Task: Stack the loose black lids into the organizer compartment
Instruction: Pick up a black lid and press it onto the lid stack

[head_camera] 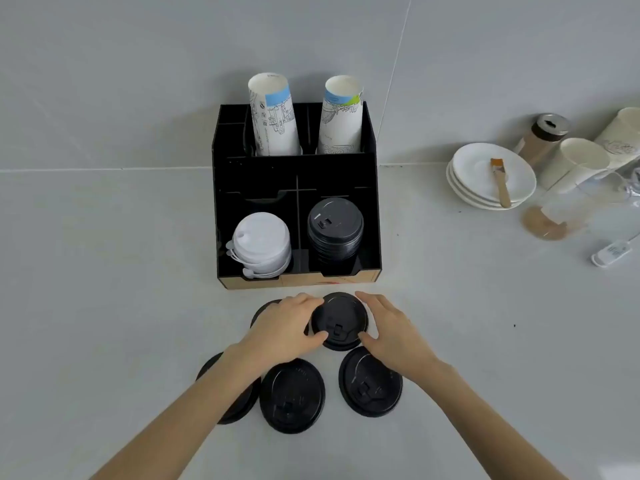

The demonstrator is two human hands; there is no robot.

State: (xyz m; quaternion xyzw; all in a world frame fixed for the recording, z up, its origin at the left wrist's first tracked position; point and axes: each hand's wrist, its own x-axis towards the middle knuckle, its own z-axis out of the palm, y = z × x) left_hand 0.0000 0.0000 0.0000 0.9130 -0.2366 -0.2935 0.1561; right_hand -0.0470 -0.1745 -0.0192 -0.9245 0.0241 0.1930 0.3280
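A black organizer stands at the back of the counter. Its front right compartment holds a stack of black lids; the front left one holds white lids. Just in front of the organizer, a loose black lid is gripped from both sides by my left hand and my right hand. Two more black lids lie nearer to me, one in the middle and one on the right. Another is half hidden under my left forearm, and one peeks out behind my left hand.
Two paper cup stacks stand in the organizer's back slots. At the right sit stacked white saucers with a brush, a shaker jar, paper cups, a clear plastic cup and a small white device.
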